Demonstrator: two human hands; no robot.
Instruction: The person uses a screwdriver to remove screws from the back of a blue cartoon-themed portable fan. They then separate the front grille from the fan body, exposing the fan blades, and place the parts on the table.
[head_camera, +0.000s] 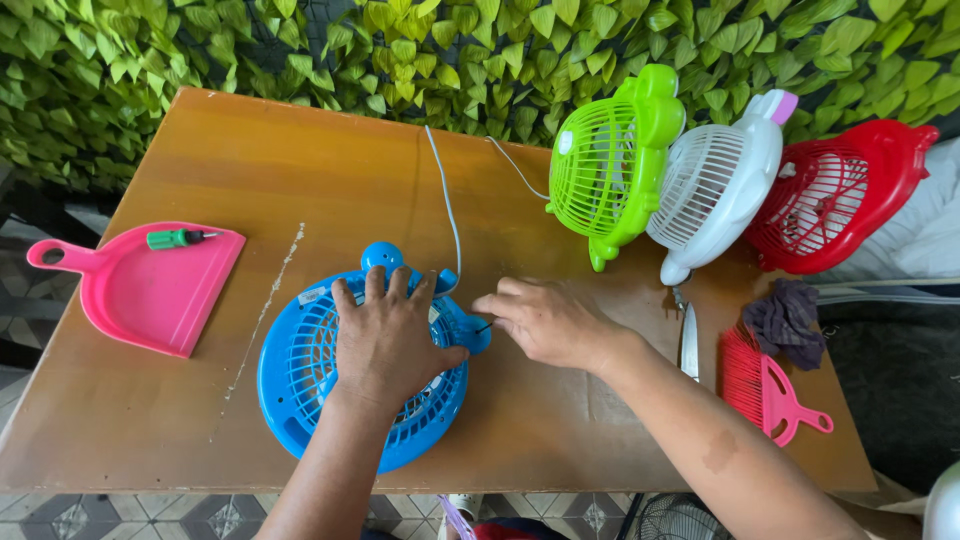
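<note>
A blue plastic fan (300, 370) lies flat, grille up, on the wooden table (250, 170). My left hand (390, 335) rests palm down on the fan's grille, fingers spread. My right hand (545, 320) sits just right of the fan, its fingers pinched together by the fan's right foot, where a thin dark thing shows at the fingertips; what it is I cannot tell. A white cord (445, 200) runs from the fan toward the table's far edge.
A green fan (610, 160), a white fan (715, 185) and a red fan (835, 195) stand at the back right. A pink dustpan (150, 295) holds a green screwdriver (175, 238). A knife (689, 340), dark cloth (787, 318) and pink brush (765, 390) lie right. A leafy wall stands behind.
</note>
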